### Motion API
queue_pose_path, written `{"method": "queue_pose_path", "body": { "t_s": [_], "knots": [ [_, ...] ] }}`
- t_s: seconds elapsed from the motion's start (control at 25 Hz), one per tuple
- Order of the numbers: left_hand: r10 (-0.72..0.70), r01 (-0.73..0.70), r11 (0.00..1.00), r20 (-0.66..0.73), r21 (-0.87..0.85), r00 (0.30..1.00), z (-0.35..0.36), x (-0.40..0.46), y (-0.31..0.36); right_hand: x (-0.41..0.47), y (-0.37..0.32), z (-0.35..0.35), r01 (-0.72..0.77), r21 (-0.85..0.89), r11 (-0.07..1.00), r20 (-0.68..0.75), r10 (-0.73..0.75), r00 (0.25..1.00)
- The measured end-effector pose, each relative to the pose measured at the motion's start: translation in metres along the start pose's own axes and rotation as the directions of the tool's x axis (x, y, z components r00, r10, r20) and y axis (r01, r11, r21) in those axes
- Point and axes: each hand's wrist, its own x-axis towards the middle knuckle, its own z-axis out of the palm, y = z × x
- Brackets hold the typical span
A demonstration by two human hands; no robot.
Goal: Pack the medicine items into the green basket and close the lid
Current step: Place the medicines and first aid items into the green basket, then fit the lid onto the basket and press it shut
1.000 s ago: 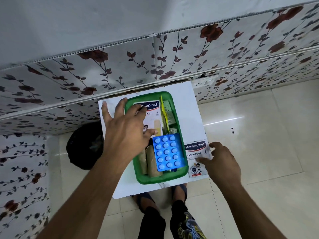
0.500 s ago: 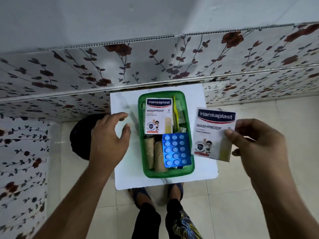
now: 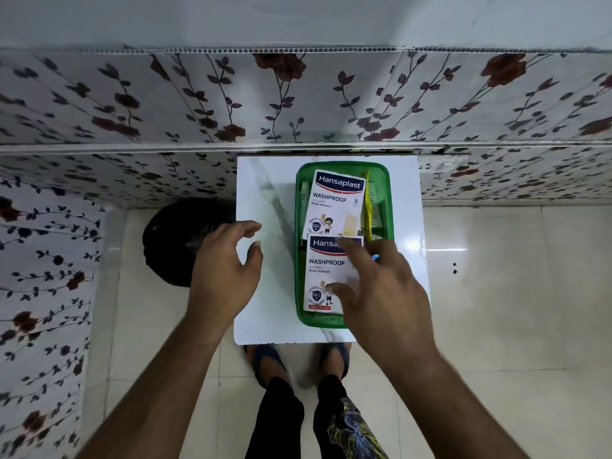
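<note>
The green basket (image 3: 341, 165) stands on the right half of a small white table (image 3: 265, 193). One white Hansaplast plaster packet (image 3: 334, 207) lies flat in its far half. A second Hansaplast packet (image 3: 326, 268) lies in the near half, on top of the items below it. My right hand (image 3: 381, 293) hovers over this packet with fingers spread, thumb and forefinger tips touching its top. A yellow item (image 3: 367, 210) stands along the basket's right side. My left hand (image 3: 228, 263) is open above the table, left of the basket. I see no lid.
A black round object (image 3: 172, 240) sits on the tiled floor left of the table. A floral-patterned wall (image 3: 298, 104) runs right behind the table. My feet in sandals (image 3: 265, 356) stand at the table's near edge.
My right hand has carried the second plaster packet from the right of the table into the basket's near half, covering the blue blister pack. My left hand has stayed left of the basket.
</note>
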Motion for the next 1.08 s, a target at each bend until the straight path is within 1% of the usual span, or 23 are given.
{"method": "queue_pose_path", "body": {
  "t_s": [0.08,0.12,0.16,0.2,0.24,0.28,0.32,0.36,0.4,0.44,0.48,0.52,0.64,0.72,0.8,0.88,0.96,1.04,1.08],
  "knots": [
    [-0.007,0.007,1.0,0.009,-0.021,1.0,0.001,-0.001,-0.001,0.003,-0.003,0.011,0.057,-0.084,0.995,0.062,-0.052,0.997],
    [-0.013,0.013,0.999,0.019,-0.029,1.0,0.003,0.0,-0.002,0.003,-0.003,0.014,0.078,-0.095,0.992,0.072,-0.071,0.995],
    [-0.024,0.025,0.999,0.03,-0.035,0.999,0.005,0.0,-0.003,0.004,-0.001,0.014,0.087,-0.057,0.995,0.06,-0.084,0.995],
    [-0.046,0.048,0.998,0.043,-0.046,0.998,0.009,0.002,-0.004,0.004,0.001,0.011,0.058,0.037,0.998,0.015,-0.059,0.998],
    [-0.086,0.09,0.994,0.063,-0.061,0.994,0.013,0.004,-0.005,0.005,0.007,0.005,-0.007,0.164,0.987,-0.06,0.017,0.998],
    [-0.142,0.148,0.986,0.094,-0.072,0.986,0.018,0.006,-0.006,0.007,0.014,-0.002,-0.081,0.262,0.962,-0.145,0.122,0.982],
    [-0.2,0.211,0.975,0.14,-0.069,0.97,0.022,0.009,-0.006,0.01,0.024,-0.007,-0.158,0.288,0.945,-0.201,0.221,0.954],
    [-0.248,0.262,0.964,0.196,-0.049,0.949,0.028,0.013,-0.005,0.014,0.036,-0.01,-0.244,0.242,0.939,-0.19,0.292,0.937],
    [-0.28,0.292,0.956,0.248,-0.015,0.928,0.033,0.016,-0.003,0.017,0.046,-0.011,-0.309,0.173,0.935,-0.1,0.329,0.939],
    [-0.298,0.306,0.952,0.285,0.018,0.911,0.038,0.02,0.0,0.019,0.051,-0.009,-0.341,0.113,0.933,0.028,0.34,0.94],
    [-0.307,0.311,0.95,0.304,0.038,0.902,0.042,0.023,0.004,0.021,0.053,-0.005,-0.337,0.091,0.937,0.126,0.325,0.937],
    [-0.313,0.316,0.948,0.307,0.043,0.899,0.046,0.026,0.007,0.021,0.052,0.0,-0.308,0.09,0.947,0.158,0.291,0.943],
    [-0.316,0.308,0.949,0.278,0.071,0.907,0.054,0.032,0.017,0.023,0.051,0.008,-0.211,0.088,0.973,0.044,0.208,0.977],
    [-0.316,0.312,0.948,0.279,0.057,0.907,0.058,0.033,0.018,0.021,0.055,0.006,-0.226,0.109,0.968,0.011,0.226,0.974],
    [-0.334,0.345,0.938,0.292,0.013,0.896,0.062,0.033,0.018,0.018,0.061,0.0,-0.269,0.14,0.953,0.016,0.27,0.963],
    [-0.33,0.347,0.938,0.296,-0.005,0.896,0.066,0.032,0.02,0.013,0.068,-0.009,-0.305,0.195,0.932,0.002,0.311,0.95],
    [-0.317,0.322,0.946,0.296,0.032,0.901,0.074,0.033,0.025,0.008,0.075,-0.024,-0.321,0.227,0.92,-0.035,0.337,0.941],
    [-0.312,0.293,0.95,0.325,0.109,0.893,0.079,0.034,0.031,0.006,0.081,-0.037,-0.312,0.241,0.919,-0.068,0.337,0.939],
    [-0.317,0.294,0.948,0.326,0.12,0.891,0.077,0.036,0.034,0.006,0.084,-0.041,-0.308,0.24,0.921,-0.079,0.335,0.939]
  ]
}}
